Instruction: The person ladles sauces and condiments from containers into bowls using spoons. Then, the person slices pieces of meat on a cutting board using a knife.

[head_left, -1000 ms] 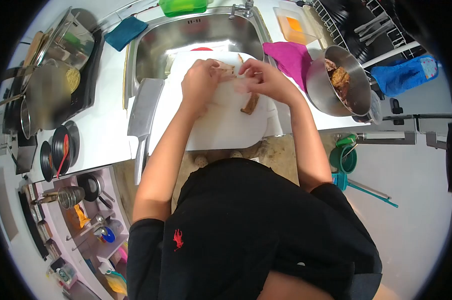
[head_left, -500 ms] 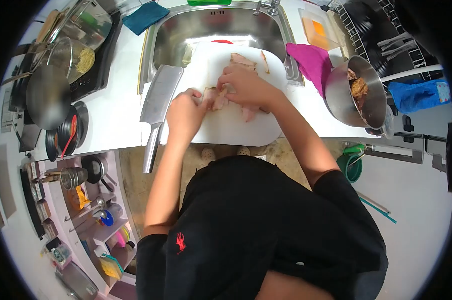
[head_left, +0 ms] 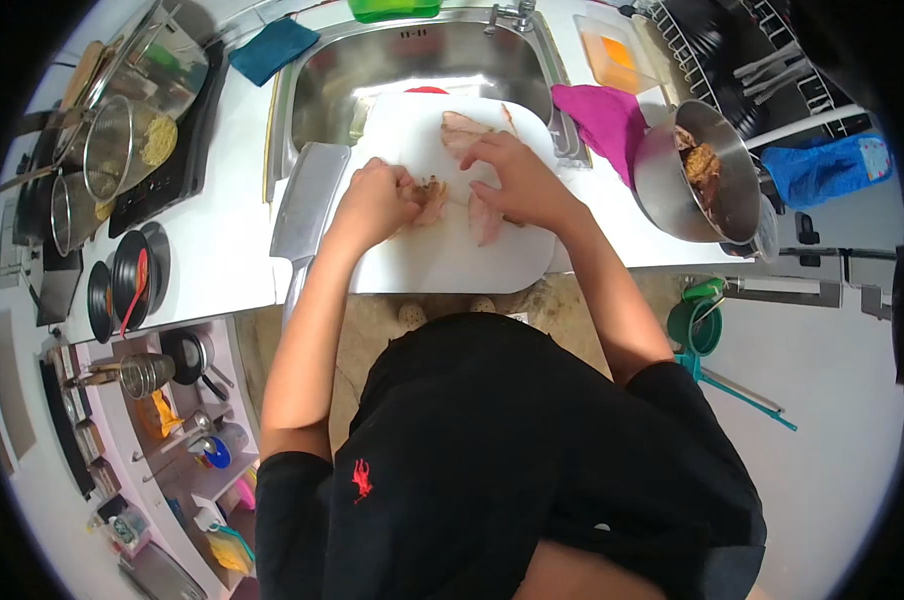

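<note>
A white cutting board lies across the sink's front edge with pieces of pale pink meat on it. My left hand is closed at the board's left part, its fingertips pinching a meat piece. To the right, my right hand has thumb and fingers apart above the board. Just under it lies another meat slice; whether the hand touches it I cannot tell. A further slice rests near the far edge. Beside the board's left edge is a cleaver, its handle partly hidden by my left forearm.
Behind the board is a steel sink. At right stand a steel pot with brown meat and a magenta cloth. Strainers with noodles and black bowls are at left. A teal cloth lies by the sink.
My right hand has moved right, away from my left hand, and its fingers have opened. My left hand still holds meat. The whole view has shifted slightly.
</note>
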